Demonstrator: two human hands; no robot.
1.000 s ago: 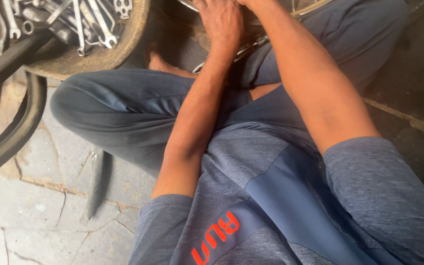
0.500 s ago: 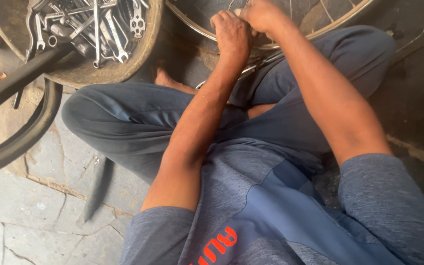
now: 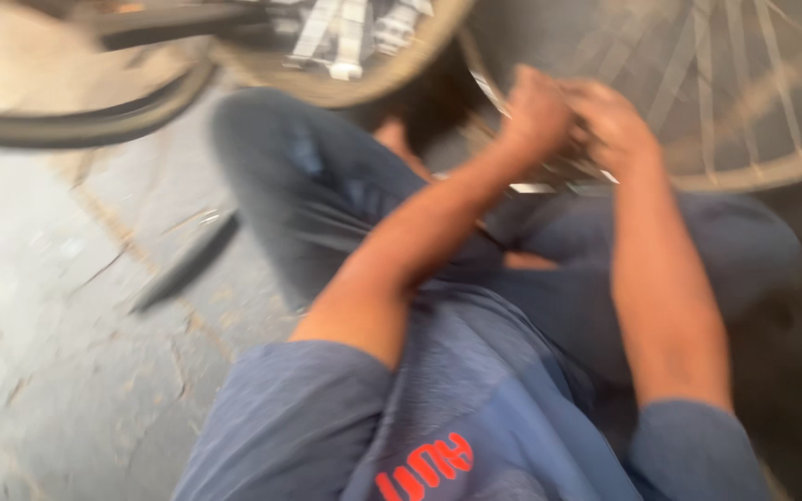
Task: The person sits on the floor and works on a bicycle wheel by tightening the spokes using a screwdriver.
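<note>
Grey stone floor (image 3: 58,371), 1 spoked wheel (image 3: 744,121) upper right, 1 round tray of spanners (image 3: 345,46) beside it, 1 black tyre (image 3: 76,125). Both hands, left (image 3: 536,116) and right (image 3: 610,125), meet at the wheel rim; blur hides each grip.

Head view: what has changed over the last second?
The view swung up and right, so more of the spoked wheel shows and the picture has blurred. Both hands, left and right, stayed together at the wheel's rim. The tool bowl and tyre stayed at upper left.
</note>
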